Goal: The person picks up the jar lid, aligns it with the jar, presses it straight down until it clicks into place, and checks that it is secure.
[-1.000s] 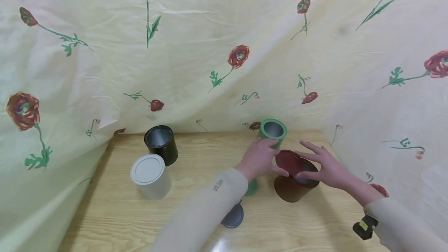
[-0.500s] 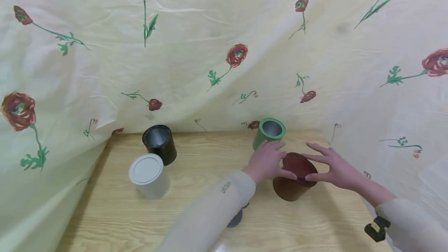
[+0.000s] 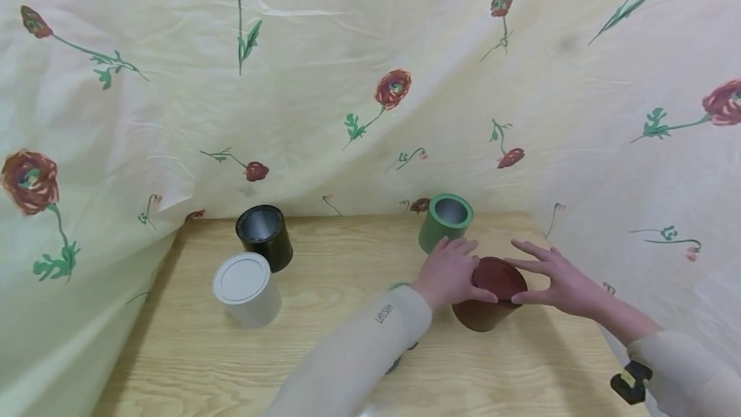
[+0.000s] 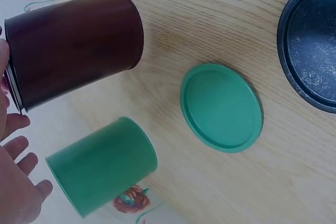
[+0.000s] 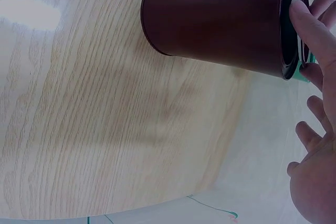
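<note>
A dark red-brown canister stands on the wooden table, right of the middle in the head view. Its matching round lid lies over the canister's mouth. My left hand grips the lid's left edge between thumb and fingers. From the right, my right hand holds the opposite edge, thumb at the near side and some fingers spread. In the right wrist view the lid sits right at the rim, with a thin gap showing. Just behind the left hand stands a green canister without a lid.
A green lid and a dark blue-black lid lie flat on the table, mostly behind my left sleeve in the head view. At the left are a lidded white canister and an open black canister. A flowered cloth hangs behind.
The lid has gone from tilted over the canister's left side to lying flatter across its mouth. Both hands have shifted slightly right and nearer with it.
</note>
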{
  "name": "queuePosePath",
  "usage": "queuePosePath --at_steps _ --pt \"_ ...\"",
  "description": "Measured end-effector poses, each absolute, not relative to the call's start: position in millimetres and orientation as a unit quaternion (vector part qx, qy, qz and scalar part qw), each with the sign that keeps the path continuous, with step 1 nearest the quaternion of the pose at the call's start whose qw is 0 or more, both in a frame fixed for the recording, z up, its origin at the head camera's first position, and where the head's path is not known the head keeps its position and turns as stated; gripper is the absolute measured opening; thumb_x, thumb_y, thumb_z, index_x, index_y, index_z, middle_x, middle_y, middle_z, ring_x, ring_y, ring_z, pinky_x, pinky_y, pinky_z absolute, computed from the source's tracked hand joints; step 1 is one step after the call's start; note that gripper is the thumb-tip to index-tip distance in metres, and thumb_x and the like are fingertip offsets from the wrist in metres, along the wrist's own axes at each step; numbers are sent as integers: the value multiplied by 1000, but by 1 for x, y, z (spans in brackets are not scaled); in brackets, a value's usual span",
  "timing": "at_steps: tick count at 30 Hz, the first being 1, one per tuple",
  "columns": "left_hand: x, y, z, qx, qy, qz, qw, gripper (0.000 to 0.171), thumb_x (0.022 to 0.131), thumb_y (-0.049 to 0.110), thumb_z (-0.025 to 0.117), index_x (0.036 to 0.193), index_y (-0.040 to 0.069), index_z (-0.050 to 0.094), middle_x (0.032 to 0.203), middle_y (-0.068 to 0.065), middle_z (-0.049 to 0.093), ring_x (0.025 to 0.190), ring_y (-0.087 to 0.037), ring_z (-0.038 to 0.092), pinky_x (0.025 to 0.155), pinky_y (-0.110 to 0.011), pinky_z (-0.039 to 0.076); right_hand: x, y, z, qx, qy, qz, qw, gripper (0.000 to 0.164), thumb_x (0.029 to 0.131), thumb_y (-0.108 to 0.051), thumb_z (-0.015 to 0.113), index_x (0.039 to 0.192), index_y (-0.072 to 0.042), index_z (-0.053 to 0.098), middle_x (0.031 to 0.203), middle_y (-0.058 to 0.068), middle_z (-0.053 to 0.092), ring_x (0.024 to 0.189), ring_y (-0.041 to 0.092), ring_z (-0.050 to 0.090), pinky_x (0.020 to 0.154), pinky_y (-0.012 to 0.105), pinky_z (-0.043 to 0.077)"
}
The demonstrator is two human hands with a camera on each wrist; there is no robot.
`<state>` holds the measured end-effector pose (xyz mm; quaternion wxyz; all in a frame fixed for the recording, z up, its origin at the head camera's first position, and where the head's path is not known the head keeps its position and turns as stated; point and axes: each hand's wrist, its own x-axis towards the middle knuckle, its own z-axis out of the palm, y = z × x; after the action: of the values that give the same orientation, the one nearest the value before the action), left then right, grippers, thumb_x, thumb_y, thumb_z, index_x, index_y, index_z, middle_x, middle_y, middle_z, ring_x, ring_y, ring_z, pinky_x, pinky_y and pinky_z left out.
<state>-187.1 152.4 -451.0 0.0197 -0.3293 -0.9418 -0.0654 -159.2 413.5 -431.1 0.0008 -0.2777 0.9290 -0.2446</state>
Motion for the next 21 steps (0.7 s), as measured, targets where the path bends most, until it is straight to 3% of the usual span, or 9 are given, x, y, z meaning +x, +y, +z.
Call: queuePosePath --at_steps 8,21 --pt "-186 155 -453 -337 -941 -36 11 84 86 91 54 145 33 68 165 11 46 156 -12 36 131 -40 26 -158 418 -435 -272 931 -244 13 68 80 -29 95 139 -6 71 157 34 46 139 66 39 116 87 9" --pt "-188 149 -458 -360 -932 9 53 83 88 94 44 146 39 66 163 11 47 154 -13 39 129 -42 30 -158 419 -433 -278 932 -233 22 71 77 -28 97 139 -4 70 156 36 46 137 67 41 114 88 11"
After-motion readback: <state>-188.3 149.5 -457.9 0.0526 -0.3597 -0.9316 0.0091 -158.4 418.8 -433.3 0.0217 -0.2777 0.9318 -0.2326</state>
